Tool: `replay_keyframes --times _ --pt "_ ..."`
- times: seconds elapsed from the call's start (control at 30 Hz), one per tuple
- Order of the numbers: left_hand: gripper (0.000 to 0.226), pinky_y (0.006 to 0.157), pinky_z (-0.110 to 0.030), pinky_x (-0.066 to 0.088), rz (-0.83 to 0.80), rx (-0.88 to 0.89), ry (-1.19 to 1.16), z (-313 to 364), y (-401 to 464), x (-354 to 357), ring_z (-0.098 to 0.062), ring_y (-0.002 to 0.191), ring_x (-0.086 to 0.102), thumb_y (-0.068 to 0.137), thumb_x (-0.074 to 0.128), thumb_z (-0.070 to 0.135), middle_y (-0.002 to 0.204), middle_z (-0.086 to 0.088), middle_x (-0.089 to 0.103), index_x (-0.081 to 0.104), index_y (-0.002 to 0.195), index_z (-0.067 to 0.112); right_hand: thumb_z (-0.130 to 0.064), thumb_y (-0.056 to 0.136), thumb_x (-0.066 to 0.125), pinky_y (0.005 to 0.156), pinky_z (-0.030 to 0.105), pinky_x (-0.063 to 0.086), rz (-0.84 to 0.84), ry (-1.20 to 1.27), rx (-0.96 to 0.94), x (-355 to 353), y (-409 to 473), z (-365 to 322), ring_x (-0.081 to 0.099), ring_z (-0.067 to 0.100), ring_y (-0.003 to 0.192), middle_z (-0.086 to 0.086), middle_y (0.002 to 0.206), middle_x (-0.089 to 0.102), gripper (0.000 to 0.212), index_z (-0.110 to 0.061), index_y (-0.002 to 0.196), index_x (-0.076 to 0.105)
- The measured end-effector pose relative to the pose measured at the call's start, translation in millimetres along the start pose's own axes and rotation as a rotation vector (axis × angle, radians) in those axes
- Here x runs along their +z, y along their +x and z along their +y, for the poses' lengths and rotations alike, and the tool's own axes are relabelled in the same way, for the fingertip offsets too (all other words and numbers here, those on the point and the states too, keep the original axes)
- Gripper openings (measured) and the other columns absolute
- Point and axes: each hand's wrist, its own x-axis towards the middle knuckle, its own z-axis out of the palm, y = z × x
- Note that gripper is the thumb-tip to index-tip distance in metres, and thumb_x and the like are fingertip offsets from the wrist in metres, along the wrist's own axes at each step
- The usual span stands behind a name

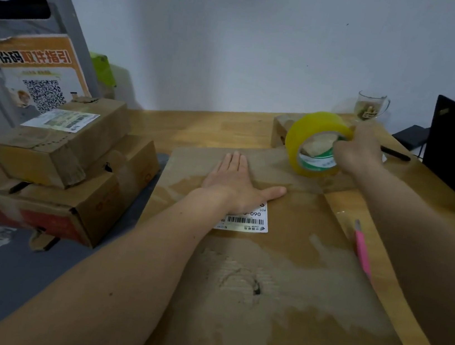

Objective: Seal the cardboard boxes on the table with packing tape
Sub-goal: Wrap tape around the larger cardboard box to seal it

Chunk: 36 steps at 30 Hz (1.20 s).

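Boxes (280,267): four; tape roll (316,144): one; hands: two.

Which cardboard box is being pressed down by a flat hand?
The large flat box in the middle, under the left hand, with the tape roll at its far edge. The stacked boxes to its left are untouched.

Wooden desk (221,126) bearing a large flat box (280,267), a smaller box (280,128) behind it, a pink knife (363,250), a black pen (395,153) and a glass mug (371,106).
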Motion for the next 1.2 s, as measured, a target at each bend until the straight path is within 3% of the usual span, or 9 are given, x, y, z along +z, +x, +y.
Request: replay_keyframes --times 0.1,0.2,0.27,0.4,0.63,0.77,0.9,1.0,1.2 --pt "0.119 0.121 -0.036 -0.006 0.003 0.007 0.01 -0.6 0.1 1.0 -0.017 0.152 -0.016 0.078 0.024 0.091 0.165 -0.002 -0.016 -0.011 0.157 0.009 -0.006 0.086 0.048 0.059 0.038 0.041 0.027 0.029 0.02 -1.0 -0.6 7.5 0.047 0.03 0.077 0.009 0.075 0.045 0.008 -0.011 0.084 0.043" --pt "0.119 0.121 -0.038 -0.007 -0.01 -0.006 0.029 -0.4 0.0 -0.8 -0.019 0.152 -0.017 0.077 0.023 0.091 0.165 -0.004 -0.017 -0.011 0.157 0.009 -0.017 0.089 0.062 0.087 0.051 0.052 0.008 0.323 0.146 3.0 -5.1 16.9 0.058 0.032 0.099 0.011 0.102 0.06 0.026 -0.008 0.112 0.055" --pt "0.12 0.121 -0.041 -0.006 -0.038 -0.038 0.031 7.2 2.7 -4.3 -0.024 0.151 -0.018 0.075 0.024 0.093 0.165 -0.008 -0.018 -0.01 0.157 0.013 -0.017 0.088 0.066 0.084 0.054 0.055 -0.058 0.526 0.246 7.9 -8.0 19.5 0.062 0.037 0.104 0.018 0.113 0.063 0.035 -0.005 0.12 0.059" --pt "0.117 0.122 -0.043 -0.004 -0.034 0.048 0.022 38.2 6.5 -0.4 -0.028 0.151 -0.017 0.076 0.027 0.093 0.165 -0.012 -0.014 -0.006 0.158 0.016 -0.016 0.088 0.069 0.068 0.034 0.053 -0.112 0.642 0.348 24.7 -10.4 18.7 0.059 0.024 0.105 0.009 0.12 0.058 0.038 -0.011 0.122 0.054" --pt "0.119 0.123 -0.036 -0.005 0.011 0.082 0.024 41.9 8.5 8.2 -0.019 0.152 -0.013 0.077 0.023 0.092 0.166 -0.004 -0.013 -0.007 0.157 0.009 -0.01 0.094 0.057 0.082 0.055 0.055 -0.036 0.576 0.241 13.5 3.8 22.1 0.057 0.029 0.093 -0.002 0.091 0.044 0.043 -0.01 0.136 0.044" --pt "0.119 0.123 -0.036 -0.005 -0.006 0.069 0.021 44.2 5.8 6.9 -0.019 0.152 -0.013 0.077 0.024 0.092 0.166 -0.004 -0.013 -0.008 0.157 0.009 -0.011 0.095 0.057 0.084 0.059 0.053 -0.028 0.614 0.318 2.0 8.8 45.1 0.054 0.038 0.117 0.012 0.131 0.053 0.044 -0.012 0.138 0.045" --pt "0.118 0.122 -0.037 -0.005 -0.014 0.072 0.018 44.6 3.0 4.3 -0.019 0.152 -0.013 0.078 0.023 0.09 0.166 -0.005 -0.013 -0.008 0.157 0.009 -0.01 0.094 0.058 0.09 0.059 0.05 0.009 0.546 0.25 1.4 13.8 54.1 0.056 0.039 0.113 0.015 0.122 0.058 0.013 -0.014 0.106 0.055" --pt "0.117 0.122 -0.037 -0.005 -0.025 0.067 0.016 44.8 1.4 3.4 -0.02 0.152 -0.014 0.079 0.023 0.089 0.166 -0.005 -0.014 -0.008 0.157 0.008 -0.005 0.094 0.056 0.091 0.058 0.049 0.027 0.529 0.244 3.2 12.5 60.8 0.057 0.039 0.111 0.014 0.112 0.06 0.013 -0.018 0.096 0.058" --pt "0.11 0.121 -0.04 -0.005 -0.021 0.08 0.023 42.3 3.6 3.8 -0.022 0.152 -0.015 0.08 0.023 0.09 0.166 -0.006 -0.014 -0.004 0.159 0.018 -0.01 0.097 0.056 0.073 0.045 0.055 -0.006 0.602 0.527 24.3 -2.7 94.4 0.054 0.041 0.117 0.019 0.139 0.046 0.044 -0.004 0.138 0.042"
